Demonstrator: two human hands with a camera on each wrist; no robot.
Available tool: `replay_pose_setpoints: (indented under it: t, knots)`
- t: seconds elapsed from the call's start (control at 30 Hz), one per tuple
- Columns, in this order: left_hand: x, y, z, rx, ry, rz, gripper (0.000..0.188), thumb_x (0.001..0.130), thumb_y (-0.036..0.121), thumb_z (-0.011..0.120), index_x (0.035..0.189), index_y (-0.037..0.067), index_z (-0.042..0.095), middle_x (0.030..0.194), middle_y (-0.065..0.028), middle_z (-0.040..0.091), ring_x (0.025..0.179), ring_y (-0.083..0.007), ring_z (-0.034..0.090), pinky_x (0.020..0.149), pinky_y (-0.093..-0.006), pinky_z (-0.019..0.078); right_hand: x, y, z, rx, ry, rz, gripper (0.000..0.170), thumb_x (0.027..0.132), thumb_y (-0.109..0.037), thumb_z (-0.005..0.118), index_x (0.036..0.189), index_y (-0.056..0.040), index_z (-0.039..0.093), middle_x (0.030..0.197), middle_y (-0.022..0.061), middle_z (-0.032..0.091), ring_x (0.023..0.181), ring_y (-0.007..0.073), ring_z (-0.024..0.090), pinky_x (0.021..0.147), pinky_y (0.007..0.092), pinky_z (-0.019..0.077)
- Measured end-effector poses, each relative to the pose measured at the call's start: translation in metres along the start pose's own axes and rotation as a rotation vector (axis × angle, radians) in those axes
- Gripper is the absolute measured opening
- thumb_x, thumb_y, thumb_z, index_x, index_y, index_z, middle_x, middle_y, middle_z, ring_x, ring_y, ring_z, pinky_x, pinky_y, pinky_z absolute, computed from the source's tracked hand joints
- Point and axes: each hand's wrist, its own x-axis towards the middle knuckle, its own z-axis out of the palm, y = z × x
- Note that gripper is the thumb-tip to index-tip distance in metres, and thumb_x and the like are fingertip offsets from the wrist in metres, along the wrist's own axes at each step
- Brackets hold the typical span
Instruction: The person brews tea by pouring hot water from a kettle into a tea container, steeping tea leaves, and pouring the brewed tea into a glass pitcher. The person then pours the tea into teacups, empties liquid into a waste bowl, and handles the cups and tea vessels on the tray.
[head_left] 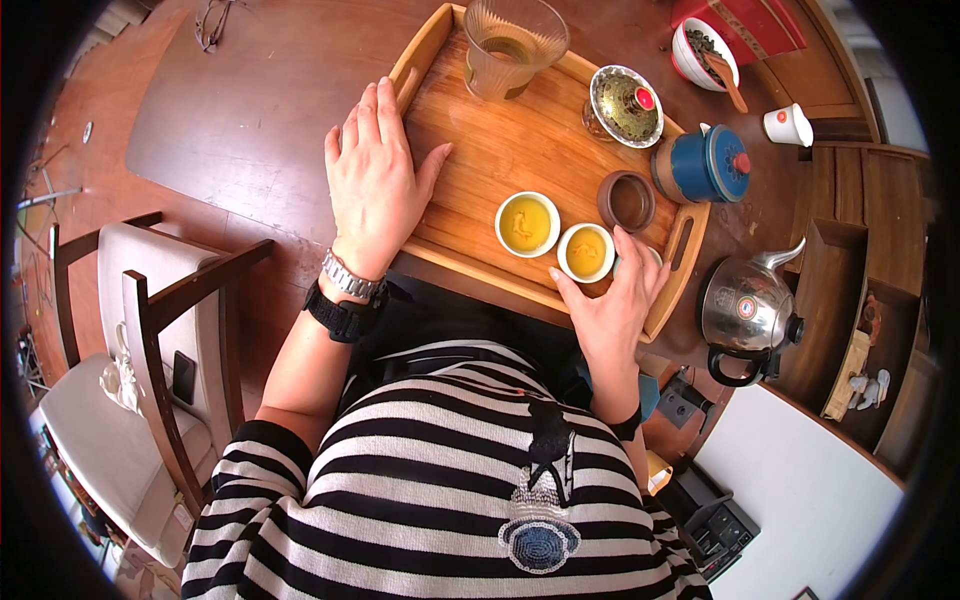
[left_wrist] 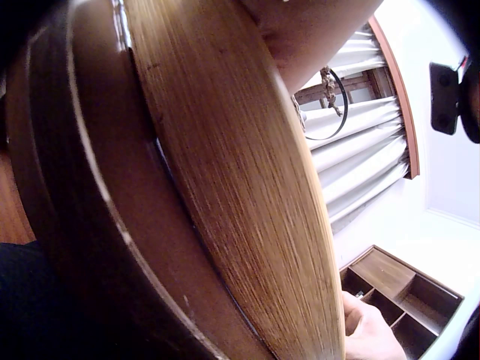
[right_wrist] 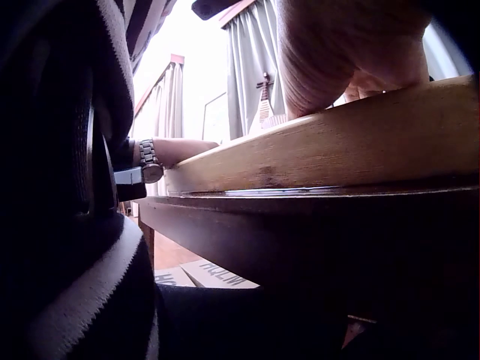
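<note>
My left hand [head_left: 375, 190] rests over the left edge of a wooden tray [head_left: 480, 150], fingers straight and thumb spread onto the tray floor. Near the tray's front right corner, my right hand [head_left: 622, 305] pinches a small white teacup [head_left: 586, 252] of yellow tea, thumb on one side and index finger on the other. A second white teacup [head_left: 527, 224] of yellow tea stands just left of it. Behind the pinched cup is a brown cup [head_left: 627, 202]. The right wrist view shows the right hand [right_wrist: 352, 60] above the tray's rim, its fingertips mostly hidden.
On the tray's far side stand a ribbed glass pitcher [head_left: 512, 50] and a lidded patterned bowl [head_left: 626, 106]. A blue canister [head_left: 702, 165] is at the right edge. Beyond are a bowl of tea leaves [head_left: 704, 52], a paper cup [head_left: 788, 126] and a steel kettle [head_left: 748, 308].
</note>
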Motion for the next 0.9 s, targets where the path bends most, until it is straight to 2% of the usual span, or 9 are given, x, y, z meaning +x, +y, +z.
replay_pose_setpoints:
  t: [0.13, 0.2, 0.4, 0.43, 0.5, 0.87, 0.9]
  knots:
    - [0.0003, 0.0002, -0.0004, 0.004, -0.004, -0.002, 0.078, 0.075, 0.04, 0.064, 0.13, -0.003, 0.03, 0.125, -0.0187, 0.046, 0.111, -0.0286, 0.047, 0.093, -0.0436, 0.0343, 0.0008, -0.0009, 0.001, 0.005, 0.003, 0.004, 0.072, 0.062, -0.03, 0.078, 0.12, -0.004, 0.044, 0.109, 0.0165, 0.05, 0.111, 0.0299, 0.042, 0.102, 0.0577, 0.0144]
    - [0.0002, 0.0002, -0.0001, 0.009, -0.004, -0.003, 0.078, 0.075, 0.039, 0.065, 0.13, -0.003, 0.03, 0.125, -0.0187, 0.046, 0.111, -0.0286, 0.047, 0.093, -0.0434, 0.0343, 0.0007, -0.001, 0.0017, -0.011, 0.049, -0.02, 0.07, 0.06, -0.026, 0.079, 0.118, -0.0042, 0.046, 0.108, 0.0146, 0.051, 0.107, 0.0297, 0.044, 0.1, 0.0485, 0.0209]
    - [0.0003, 0.0006, -0.001, 0.003, -0.001, 0.001, 0.079, 0.074, 0.038, 0.066, 0.13, -0.004, 0.03, 0.124, -0.0182, 0.045, 0.11, -0.0282, 0.047, 0.092, -0.0431, 0.035, 0.0001, 0.0002, 0.0026, 0.012, 0.047, -0.028, 0.067, 0.061, -0.023, 0.078, 0.117, -0.0037, 0.047, 0.109, 0.0153, 0.05, 0.106, 0.0315, 0.043, 0.098, 0.0472, 0.0236]
    - [0.0003, 0.0006, -0.0011, 0.004, -0.001, 0.001, 0.079, 0.074, 0.038, 0.066, 0.13, -0.004, 0.03, 0.124, -0.018, 0.045, 0.109, -0.0281, 0.047, 0.092, -0.043, 0.0353, 0.0, 0.0003, 0.0029, 0.013, 0.047, -0.028, 0.067, 0.061, -0.023, 0.078, 0.117, -0.0037, 0.047, 0.109, 0.0153, 0.05, 0.106, 0.0315, 0.043, 0.098, 0.0472, 0.0236]
    - [0.0002, 0.0004, -0.0009, 0.006, 0.003, 0.005, 0.079, 0.074, 0.037, 0.066, 0.13, -0.004, 0.03, 0.125, -0.0179, 0.045, 0.109, -0.028, 0.047, 0.091, -0.0429, 0.0355, -0.0002, 0.0011, 0.0036, 0.049, 0.043, -0.021, 0.066, 0.063, -0.026, 0.077, 0.117, -0.0041, 0.047, 0.108, 0.0155, 0.051, 0.109, 0.0296, 0.043, 0.102, 0.0548, 0.0162]
    - [0.0, 0.0, -0.0013, 0.008, 0.028, 0.022, 0.078, 0.073, 0.034, 0.067, 0.13, -0.004, 0.031, 0.123, -0.0175, 0.046, 0.106, -0.0274, 0.049, 0.09, -0.0415, 0.0368, -0.0011, 0.0046, 0.0048, 0.102, 0.059, 0.006, 0.067, 0.061, -0.023, 0.078, 0.117, -0.0046, 0.046, 0.108, 0.0139, 0.052, 0.107, 0.0288, 0.045, 0.102, 0.0533, 0.0175]
    - [0.0004, 0.0004, -0.002, 0.017, 0.034, 0.024, 0.078, 0.073, 0.035, 0.068, 0.13, -0.003, 0.031, 0.123, -0.0178, 0.047, 0.107, -0.0285, 0.05, 0.089, -0.0393, 0.0381, -0.0013, 0.0051, 0.0048, 0.107, 0.058, 0.011, 0.067, 0.06, -0.022, 0.078, 0.117, -0.0047, 0.046, 0.108, 0.0138, 0.052, 0.107, 0.0288, 0.045, 0.102, 0.0534, 0.0178]
